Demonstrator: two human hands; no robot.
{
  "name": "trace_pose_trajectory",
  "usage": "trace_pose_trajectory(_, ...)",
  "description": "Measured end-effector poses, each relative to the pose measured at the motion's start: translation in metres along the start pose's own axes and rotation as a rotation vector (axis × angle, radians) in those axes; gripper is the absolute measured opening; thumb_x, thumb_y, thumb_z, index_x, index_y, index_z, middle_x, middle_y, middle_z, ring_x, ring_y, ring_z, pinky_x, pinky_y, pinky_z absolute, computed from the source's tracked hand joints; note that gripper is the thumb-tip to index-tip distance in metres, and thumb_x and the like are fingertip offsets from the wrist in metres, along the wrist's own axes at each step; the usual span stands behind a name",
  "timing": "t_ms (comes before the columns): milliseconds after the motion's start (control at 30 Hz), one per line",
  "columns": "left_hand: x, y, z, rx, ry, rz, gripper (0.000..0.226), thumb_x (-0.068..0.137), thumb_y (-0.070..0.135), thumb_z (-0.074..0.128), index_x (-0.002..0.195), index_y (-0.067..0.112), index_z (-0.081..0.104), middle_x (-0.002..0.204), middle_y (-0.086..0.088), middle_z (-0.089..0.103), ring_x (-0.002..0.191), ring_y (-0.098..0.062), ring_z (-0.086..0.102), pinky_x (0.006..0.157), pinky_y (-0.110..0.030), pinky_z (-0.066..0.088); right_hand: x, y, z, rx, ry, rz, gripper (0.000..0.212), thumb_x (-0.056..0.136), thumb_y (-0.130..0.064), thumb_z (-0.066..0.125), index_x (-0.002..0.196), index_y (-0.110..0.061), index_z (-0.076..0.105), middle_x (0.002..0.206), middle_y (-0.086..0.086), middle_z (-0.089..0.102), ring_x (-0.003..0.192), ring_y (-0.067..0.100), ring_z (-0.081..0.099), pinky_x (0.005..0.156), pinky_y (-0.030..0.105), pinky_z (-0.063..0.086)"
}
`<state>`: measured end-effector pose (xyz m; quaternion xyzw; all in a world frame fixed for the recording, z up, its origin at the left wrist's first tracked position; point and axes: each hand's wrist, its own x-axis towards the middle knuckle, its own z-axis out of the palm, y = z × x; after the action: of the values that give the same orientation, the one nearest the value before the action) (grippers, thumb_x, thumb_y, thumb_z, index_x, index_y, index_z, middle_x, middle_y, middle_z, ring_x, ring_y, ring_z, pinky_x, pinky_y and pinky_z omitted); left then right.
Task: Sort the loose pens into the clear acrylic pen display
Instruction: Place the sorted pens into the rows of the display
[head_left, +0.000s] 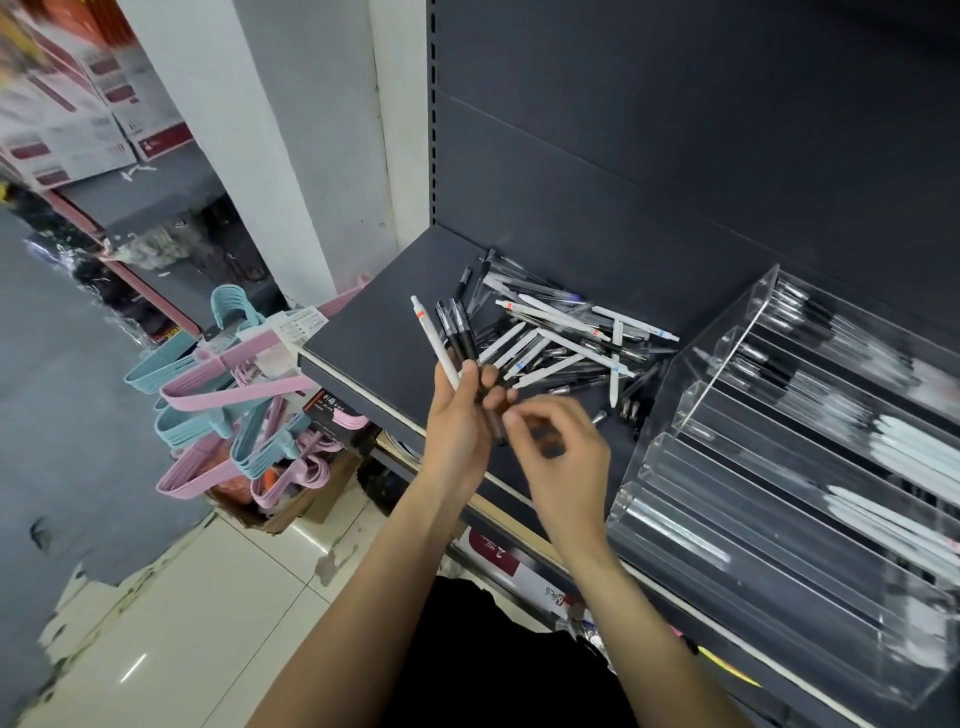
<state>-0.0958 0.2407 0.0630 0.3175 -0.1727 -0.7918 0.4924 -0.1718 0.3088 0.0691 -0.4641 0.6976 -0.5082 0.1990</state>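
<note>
Pens (457, 338), one white and several black, fan upward from the left hand (460, 421), whose grip clamps them; the blurred right hand (558, 457) hovers beside, fingers curled, grip unclear.

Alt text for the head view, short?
A person's left hand holds a few pens above a dark shelf; the right hand reaches toward them. Loose pens lie piled beside a clear display.

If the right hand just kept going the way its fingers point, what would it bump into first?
Probably the bunch of pens gripped in the left hand; the right hand has fingertips pointing left at them, nearly touching, though blur hides the gap.
</note>
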Motion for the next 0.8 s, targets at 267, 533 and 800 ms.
trace_pose_trajectory(267, -0.012, 0.01, -0.023, 0.544, -0.2, -0.089, 0.016, 0.103, 0.016, 0.034, 0.112, 0.025, 0.044, 0.073, 0.003, 0.043, 0.052, -0.005, 0.032, 0.047, -0.014, 0.031, 0.106, -0.023, -0.002, -0.11, -0.356, 0.111, 0.021, 0.089, -0.034, 0.062, 0.105, -0.023, 0.068, 0.099, 0.001, 0.062, 0.085, 0.009, 0.053, 0.077, 0.017, 0.039)
trace_pose_trajectory(533, -0.016, 0.016, -0.029, 0.687, -0.32, -0.142, 0.024, 0.103, 0.015, 0.036, 0.115, 0.034, 0.044, 0.071, 0.006, 0.046, 0.052, -0.005, 0.031, 0.05, -0.018, 0.027, 0.13, -0.031, -0.001, 0.056, -0.695, 0.195, 0.012, 0.083, -0.018, 0.07, 0.082, -0.017, 0.059, 0.057, -0.013, 0.056, 0.055, -0.003, 0.047, 0.055, 0.008, 0.036)
trace_pose_trajectory(800, 0.021, 0.011, -0.021, 0.916, -0.344, -0.121, 0.018, 0.1, 0.015, 0.046, 0.105, 0.004, 0.059, 0.074, -0.003, 0.053, 0.053, -0.006, 0.039, 0.05, -0.017, 0.034, 0.093, -0.013, -0.05, 0.141, -0.145, 0.178, 0.017, 0.085, -0.008, 0.067, 0.077, -0.018, 0.055, 0.064, -0.001, 0.064, 0.053, 0.01, 0.054, 0.055, 0.018, 0.044)
